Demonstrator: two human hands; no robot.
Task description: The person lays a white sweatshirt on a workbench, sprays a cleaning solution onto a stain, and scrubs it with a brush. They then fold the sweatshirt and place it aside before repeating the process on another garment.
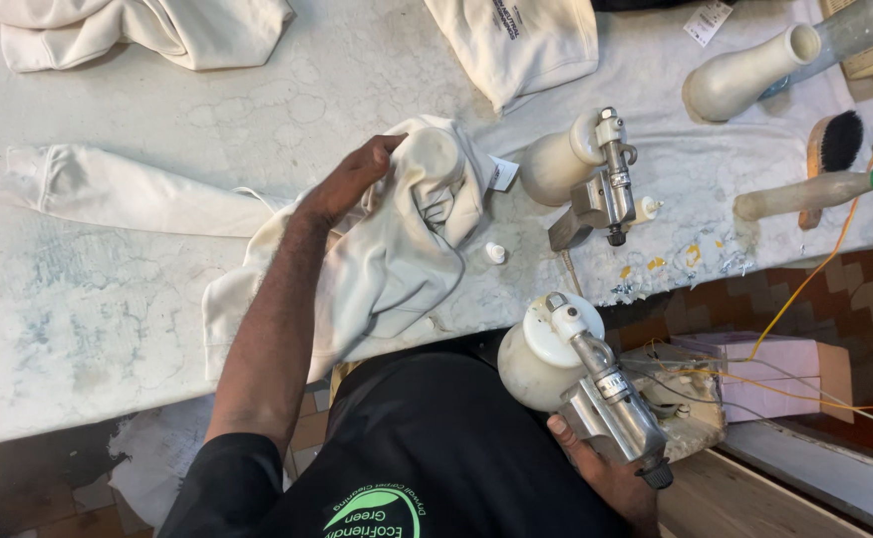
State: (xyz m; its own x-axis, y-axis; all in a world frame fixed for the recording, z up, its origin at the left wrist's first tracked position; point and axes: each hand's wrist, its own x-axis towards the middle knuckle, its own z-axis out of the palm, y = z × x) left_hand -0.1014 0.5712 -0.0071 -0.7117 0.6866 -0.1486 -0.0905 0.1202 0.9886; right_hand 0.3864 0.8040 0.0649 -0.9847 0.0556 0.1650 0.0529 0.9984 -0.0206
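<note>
Cream cloth, a bunched garment (397, 249), lies at the near edge of the stained white surface (108, 299). The left hand (352, 179) presses down on its top, fingers closed in a grip on the fabric. Below the garment, off the surface, the right hand (596, 463) grips a metal spray gun (581, 384). A second spray gun (591, 174) rests right of the garment.

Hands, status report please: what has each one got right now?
Left hand gripping white garment on table. Right hand holding spray gun below table edge. Second spray gun lies beside garment.
</note>
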